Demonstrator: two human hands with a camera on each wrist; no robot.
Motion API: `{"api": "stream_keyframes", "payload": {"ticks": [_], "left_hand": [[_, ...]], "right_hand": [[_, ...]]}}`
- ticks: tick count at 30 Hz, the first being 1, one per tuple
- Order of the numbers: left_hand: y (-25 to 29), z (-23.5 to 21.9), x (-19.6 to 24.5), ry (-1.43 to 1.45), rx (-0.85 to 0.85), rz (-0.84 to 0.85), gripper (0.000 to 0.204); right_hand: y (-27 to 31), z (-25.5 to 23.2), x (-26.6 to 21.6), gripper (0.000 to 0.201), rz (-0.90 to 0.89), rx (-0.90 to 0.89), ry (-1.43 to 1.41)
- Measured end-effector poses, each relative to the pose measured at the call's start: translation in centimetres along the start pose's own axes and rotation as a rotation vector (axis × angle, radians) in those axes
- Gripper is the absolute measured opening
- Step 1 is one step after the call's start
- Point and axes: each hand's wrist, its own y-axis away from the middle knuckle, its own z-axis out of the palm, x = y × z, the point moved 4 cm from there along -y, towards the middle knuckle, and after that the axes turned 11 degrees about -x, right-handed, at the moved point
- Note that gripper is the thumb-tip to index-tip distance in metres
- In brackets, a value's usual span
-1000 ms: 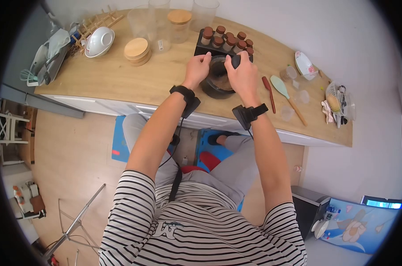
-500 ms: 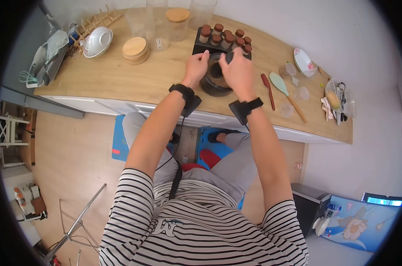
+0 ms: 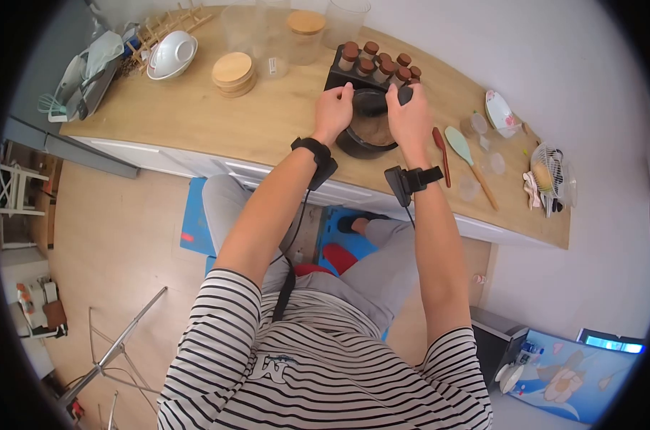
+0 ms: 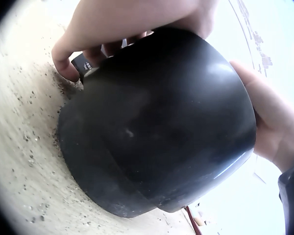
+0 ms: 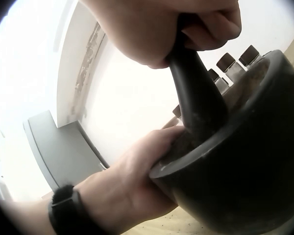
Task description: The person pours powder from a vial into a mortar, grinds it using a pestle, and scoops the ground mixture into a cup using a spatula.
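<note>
A black stone mortar (image 3: 366, 147) stands near the counter's front edge with brown ground stuff (image 3: 376, 130) inside. My left hand (image 3: 333, 116) holds the mortar at its left side, thumb up at the rim and fingers round the outer wall, as the left wrist view shows. My right hand (image 3: 409, 123) grips the upper end of a black pestle (image 5: 197, 93), which leans down into the mortar. Its lower end is hidden behind the rim in the right wrist view.
A black rack of brown-capped spice jars (image 3: 382, 66) stands right behind the mortar. To the right lie a dark red utensil (image 3: 441, 158) and a green spatula (image 3: 459, 145). At left are a wooden-lidded jar (image 3: 233, 74) and white bowls (image 3: 173, 54). Dark crumbs (image 4: 35, 147) dot the counter.
My right hand has shifted the pestle about inside the mortar, its lower end now nearer the far wall than half a second ago. The left hand keeps its hold. The head view has shifted slightly.
</note>
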Motion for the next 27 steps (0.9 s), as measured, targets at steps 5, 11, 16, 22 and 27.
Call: {"api": "stream_keyframes", "payload": {"ticks": [5,11,16,22,27], "left_hand": [[-0.3,0.2,-0.7,0.047,0.009,0.016,0.041],[0.0,0.1,-0.4,0.034,0.009,0.046,0.041],[-0.2,0.0,-0.4,-0.002,-0.035,-0.012,0.043],[-0.4,0.0,-0.6,0.0,-0.016,0.06,0.042],[0.0,-0.1,0.1,0.018,-0.024,0.043,0.042]], "right_hand": [[0.9,0.9,-1.7,0.031,-0.199,0.002,0.111],[1.1,0.8,-1.4,0.027,-0.466,-0.044,0.155],[0.3,0.8,-0.3,0.036,-0.041,-0.137,0.101],[0.9,-1.3,-0.3,0.035,-0.119,-0.194,0.044],[1.8,-1.4,-1.3,0.033,-0.157,-0.244,0.044]]}}
